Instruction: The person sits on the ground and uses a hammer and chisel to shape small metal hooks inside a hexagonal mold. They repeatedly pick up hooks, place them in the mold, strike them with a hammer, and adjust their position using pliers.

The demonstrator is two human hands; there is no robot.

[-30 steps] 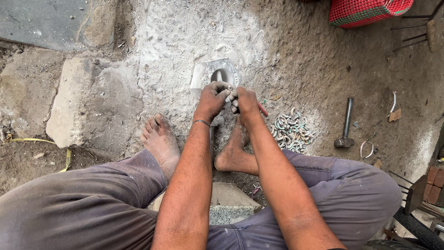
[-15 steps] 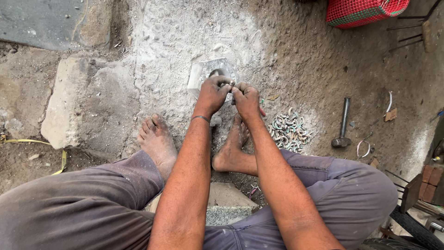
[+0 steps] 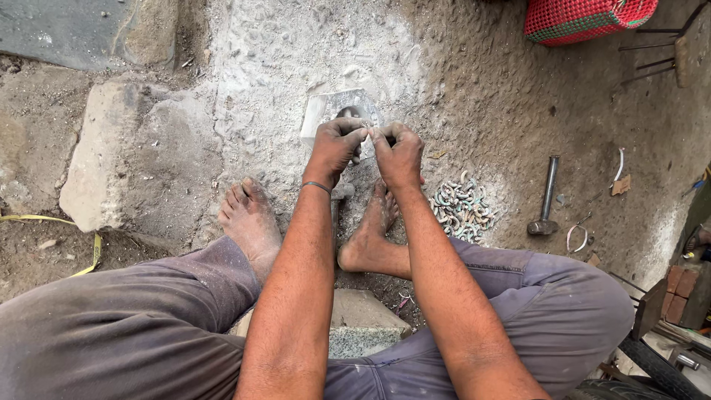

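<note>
The left hand (image 3: 335,148) and the right hand (image 3: 398,152) meet knuckle to knuckle over a pale metal block (image 3: 326,111) that sits on the dusty ground just beyond the person's bare feet. Both hands are curled closed, their fingertips pinched together where they touch, as if around something small, but whatever lies between them is too small and too hidden to make out. The block shows behind and partly under the left hand, with a dark rounded piece (image 3: 346,112) standing on it right above the left knuckles. A thin bangle (image 3: 317,185) circles the left wrist. Just to the right of the right forearm, near the right foot (image 3: 369,237), lies a heap of small curved metal rings (image 3: 461,207), close to the hands but not touched. A hammer (image 3: 546,198) rests on the dirt further right, well apart from both hands, and a red woven basket (image 3: 585,18) stands at the top right edge.
</note>
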